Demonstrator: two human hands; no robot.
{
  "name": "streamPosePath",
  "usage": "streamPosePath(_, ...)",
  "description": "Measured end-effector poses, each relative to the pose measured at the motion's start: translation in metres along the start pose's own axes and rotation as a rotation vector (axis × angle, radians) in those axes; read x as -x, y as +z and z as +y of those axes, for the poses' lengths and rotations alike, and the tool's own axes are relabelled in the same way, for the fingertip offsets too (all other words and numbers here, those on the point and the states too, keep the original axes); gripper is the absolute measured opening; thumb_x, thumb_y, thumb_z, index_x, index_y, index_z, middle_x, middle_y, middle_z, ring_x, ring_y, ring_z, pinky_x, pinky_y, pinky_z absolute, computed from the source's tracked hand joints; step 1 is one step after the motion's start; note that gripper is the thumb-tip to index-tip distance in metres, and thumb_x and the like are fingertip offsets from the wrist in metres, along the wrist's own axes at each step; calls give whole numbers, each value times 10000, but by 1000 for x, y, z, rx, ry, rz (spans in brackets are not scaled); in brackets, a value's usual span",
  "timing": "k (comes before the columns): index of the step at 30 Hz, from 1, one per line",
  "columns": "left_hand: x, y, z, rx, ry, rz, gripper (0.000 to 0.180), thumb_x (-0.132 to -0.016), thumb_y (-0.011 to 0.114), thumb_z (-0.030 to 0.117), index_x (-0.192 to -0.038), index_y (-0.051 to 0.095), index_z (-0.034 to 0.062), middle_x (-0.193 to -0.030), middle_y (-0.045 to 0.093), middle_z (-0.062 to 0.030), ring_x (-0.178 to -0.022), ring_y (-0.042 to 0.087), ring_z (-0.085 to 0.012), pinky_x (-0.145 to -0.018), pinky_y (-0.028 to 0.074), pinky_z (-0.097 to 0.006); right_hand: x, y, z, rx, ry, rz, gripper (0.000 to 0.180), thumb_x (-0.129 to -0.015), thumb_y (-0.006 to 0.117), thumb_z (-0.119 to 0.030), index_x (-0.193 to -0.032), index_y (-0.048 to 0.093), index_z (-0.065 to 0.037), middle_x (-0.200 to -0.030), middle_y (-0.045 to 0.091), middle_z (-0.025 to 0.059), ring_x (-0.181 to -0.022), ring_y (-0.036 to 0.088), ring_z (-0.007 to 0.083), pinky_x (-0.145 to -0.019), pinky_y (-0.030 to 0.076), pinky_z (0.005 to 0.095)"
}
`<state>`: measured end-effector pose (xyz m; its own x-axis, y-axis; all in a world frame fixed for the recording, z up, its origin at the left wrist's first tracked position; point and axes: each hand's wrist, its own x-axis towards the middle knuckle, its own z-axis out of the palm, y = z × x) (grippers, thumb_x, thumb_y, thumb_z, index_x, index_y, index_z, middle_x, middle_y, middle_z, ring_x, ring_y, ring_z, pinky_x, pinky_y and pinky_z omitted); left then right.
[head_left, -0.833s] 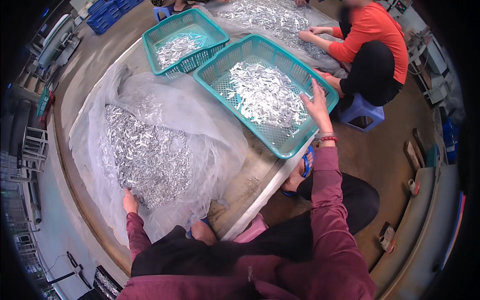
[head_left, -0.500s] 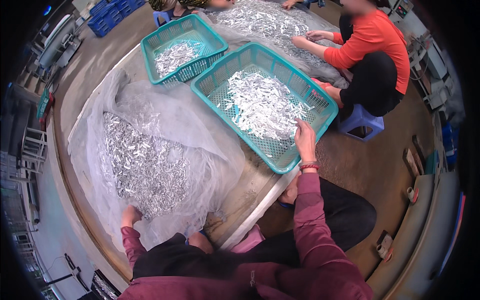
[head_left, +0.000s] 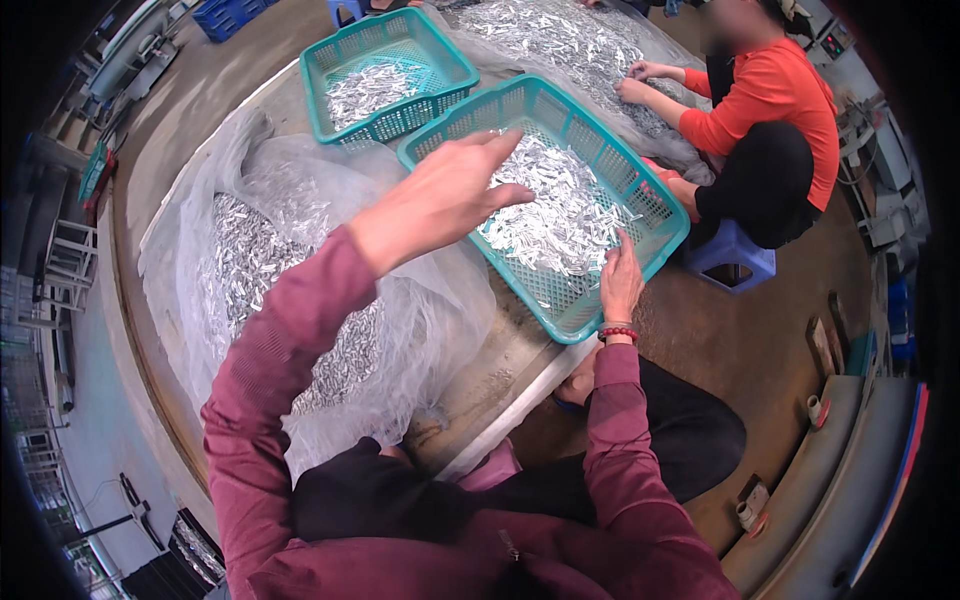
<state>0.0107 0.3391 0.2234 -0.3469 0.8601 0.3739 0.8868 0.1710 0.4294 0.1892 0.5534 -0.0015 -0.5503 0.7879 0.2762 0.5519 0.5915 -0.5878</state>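
My left hand (head_left: 455, 190) reaches over the near-left part of a green plastic basket (head_left: 543, 312), its thumb and fingers apart and nothing visible in them. In this basket lies a heap of small silvery-white slivers (head_left: 565, 205); what they are made of I cannot tell. At the heap's near right side, my right hand (head_left: 621, 280) rests with fingers stretched out, fingertips on or beside the slivers. To the left, a larger pile of similar greyer pieces (head_left: 345, 365) lies on a sheer white net (head_left: 440, 320), partly hidden by my left arm.
A second green basket (head_left: 345, 40) with fewer slivers stands behind. At the far right a person in an orange top (head_left: 770, 100) sits on a blue stool (head_left: 735, 262), hands at another netted pile (head_left: 545, 35). The platform's pale edge (head_left: 510, 420) runs before my knees.
My left hand has risen from the near edge of the netted pile and swung right, over the basket. My right hand stays by the heap. The view has shifted slightly.
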Motion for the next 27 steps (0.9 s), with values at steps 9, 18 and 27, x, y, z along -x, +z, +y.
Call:
streamPosePath(9,130,56,-28,-785,-256,-449,331,-837,575,258,-1119,585,86,-1177,494,-232,-1183,381,-481,-858,343,-667,3,7,7,86,-69,-13,288,-875,470,-113,-1145,573,-121,-1026,622,116,-902,596,327,-755,462,428)
streamPosePath(18,272,147,-12,-823,-180,-416,474,-893,411,278,-1364,421,223,-1026,536,-267,-964,527,-483,-611,441,-639,30,-15,-68,-485,-136,261,601,-732,421,99,-1319,389,-24,-1110,451,152,-1027,490,282,-909,393,414)
streamPosePath(27,311,128,5,-522,131,-762,579,-869,474,177,-1397,291,328,-1397,306,-175,-1269,344,-361,-781,483,-443,73,-2,-265,-624,-775,-43,487,-723,461,107,-1177,541,-52,-1003,475,130,-954,510,273,-822,441,355)
